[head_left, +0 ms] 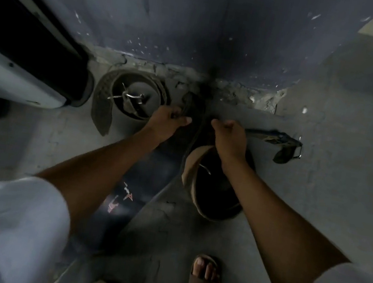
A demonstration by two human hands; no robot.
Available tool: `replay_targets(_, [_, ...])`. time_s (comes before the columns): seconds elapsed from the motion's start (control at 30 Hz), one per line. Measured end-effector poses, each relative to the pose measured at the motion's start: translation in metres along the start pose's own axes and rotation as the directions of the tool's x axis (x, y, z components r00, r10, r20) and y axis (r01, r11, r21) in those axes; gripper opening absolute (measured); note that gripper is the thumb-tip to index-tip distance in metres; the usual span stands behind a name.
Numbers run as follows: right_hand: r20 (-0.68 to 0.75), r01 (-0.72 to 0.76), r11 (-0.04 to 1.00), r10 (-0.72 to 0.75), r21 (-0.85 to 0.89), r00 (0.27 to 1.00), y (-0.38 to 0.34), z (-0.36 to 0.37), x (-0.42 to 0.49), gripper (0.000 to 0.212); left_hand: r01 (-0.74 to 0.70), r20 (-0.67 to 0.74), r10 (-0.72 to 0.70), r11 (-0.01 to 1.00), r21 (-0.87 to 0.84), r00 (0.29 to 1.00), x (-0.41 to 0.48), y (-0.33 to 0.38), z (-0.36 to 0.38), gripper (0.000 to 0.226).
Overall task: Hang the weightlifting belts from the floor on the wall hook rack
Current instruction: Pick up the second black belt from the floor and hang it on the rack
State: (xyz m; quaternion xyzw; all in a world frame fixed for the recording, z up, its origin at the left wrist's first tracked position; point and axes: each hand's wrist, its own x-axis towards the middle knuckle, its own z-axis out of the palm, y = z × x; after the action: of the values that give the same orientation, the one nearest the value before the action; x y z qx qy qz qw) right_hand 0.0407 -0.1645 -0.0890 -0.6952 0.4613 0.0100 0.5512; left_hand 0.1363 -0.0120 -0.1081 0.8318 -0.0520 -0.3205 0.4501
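1. We reach both arms down toward the floor (pixel 320 187), close to where it meets the dark wall (pixel 199 21).
2. Our left hand (pixel 168 121) is curled shut around a dark belt (pixel 189 107) that rises from the floor near the foot of the wall; the picture is dim and blurred there, so we cannot tell exactly how much of the strap is in that fist.
3. Our right hand (pixel 228 135) is closed too, gripping a strap whose far end (pixel 282 144), with a metal buckle, stretches out to the right above the floor.
4. We cannot tell whether both hands hold the same belt.
5. A coiled grey belt (pixel 114 98) lies on the floor at the foot of the wall, left of our left hand, with its metal buckle (pixel 130 98) inside the coil.
6. A coiled tan belt (pixel 201 182) sits on the floor under our right forearm, nearer to us.
7. A dark mat with red markings (pixel 128 195) lies on the floor beneath our left arm.
8. A white and black machine edge (pixel 21 66) runs along the left side.
9. Our sandalled right foot (pixel 205 279) stands on the floor at the bottom edge.
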Motion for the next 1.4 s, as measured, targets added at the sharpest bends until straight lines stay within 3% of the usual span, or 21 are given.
replay_targets(0.07, [0.103, -0.136, 0.98, 0.121, 0.146, 0.987, -0.026, -0.009, -0.019, 0.039, -0.046, 0.071, 0.054, 0.993, -0.111, 0.996, -0.047, 0.028, -0.021, 0.027])
replay_targets(0.17, [0.319, -0.369, 0.868, 0.265, 0.331, 0.91, -0.087, -0.025, -0.064, 0.027, -0.026, 0.141, 0.046, 0.989, -0.143, 0.989, -0.136, 0.078, -0.066, 0.019])
replay_targets(0.27, [0.331, -0.435, 0.729, 0.295, 0.528, 0.896, -0.163, -0.046, -0.119, 0.044, -0.04, 0.173, 0.073, 0.981, -0.188, 0.982, -0.222, 0.141, -0.122, 0.01])
replay_targets(0.3, [0.332, -0.421, 0.733, 0.276, 0.534, 0.902, -0.201, -0.057, -0.147, 0.046, -0.027, 0.186, 0.065, 0.979, -0.2, 0.98, -0.25, 0.17, -0.145, 0.006])
replay_targets(0.4, [0.314, -0.274, 0.808, 0.117, 0.522, 0.942, -0.292, -0.078, -0.213, 0.036, -0.031, 0.202, 0.076, 0.976, -0.215, 0.977, -0.314, 0.241, -0.189, 0.009])
replay_targets(0.5, [0.277, 0.036, 0.848, -0.212, 0.528, 0.937, -0.4, -0.117, -0.307, 0.025, -0.044, 0.136, 0.087, 0.956, -0.29, 0.987, -0.373, 0.331, -0.243, 0.019])
replay_targets(0.63, [0.252, 0.422, 0.796, -0.557, 0.434, 0.791, -0.516, -0.168, -0.395, 0.023, -0.179, 0.024, 0.193, 0.945, -0.274, 0.981, -0.438, 0.43, -0.301, 0.023])
replay_targets(0.7, [0.212, 0.557, 0.737, -0.657, 0.383, 0.724, -0.575, -0.19, -0.423, 0.043, -0.27, -0.03, 0.272, 0.927, -0.261, 0.962, -0.461, 0.471, -0.325, 0.024])
replay_targets(0.8, [0.125, 0.648, 0.661, -0.73, 0.38, 0.672, -0.655, -0.222, -0.484, 0.063, -0.398, -0.134, 0.375, 0.882, -0.252, 0.917, -0.504, 0.535, -0.359, 0.027])
replay_targets(0.87, [0.064, 0.712, 0.569, -0.797, 0.412, 0.6, -0.706, -0.24, -0.519, 0.054, -0.463, -0.126, 0.446, 0.834, -0.299, 0.886, -0.52, 0.574, -0.377, 0.017])
replay_targets(0.93, [-0.01, 0.778, 0.466, -0.855, 0.422, 0.518, -0.762, -0.268, -0.567, 0.043, -0.545, -0.11, 0.539, 0.787, -0.29, 0.835, -0.537, 0.609, -0.398, 0.029])
replay_targets(1.03, [-0.084, 0.849, 0.337, -0.912, 0.407, 0.402, -0.833, -0.305, -0.617, 0.035, -0.592, -0.054, 0.591, 0.792, -0.15, 0.805, -0.547, 0.631, -0.415, 0.045])
replay_targets(1.23, [-0.195, 0.922, 0.095, -0.964, 0.375, 0.178, -0.925, -0.367, -0.699, 0.035, -0.702, -0.185, 0.678, 0.7, -0.129, 0.711, -0.572, 0.694, -0.445, 0.057])
replay_targets(1.3, [-0.222, 0.921, 0.039, -0.966, 0.388, 0.134, -0.944, -0.383, -0.719, 0.04, -0.704, -0.185, 0.681, 0.699, -0.126, 0.709, -0.572, 0.706, -0.453, 0.056])
replay_targets(1.4, [-0.277, 0.913, 0.003, -0.952, 0.407, 0.127, -0.968, -0.409, -0.744, 0.037, -0.627, -0.198, 0.604, 0.774, -0.086, 0.772, -0.563, 0.701, -0.451, 0.048])
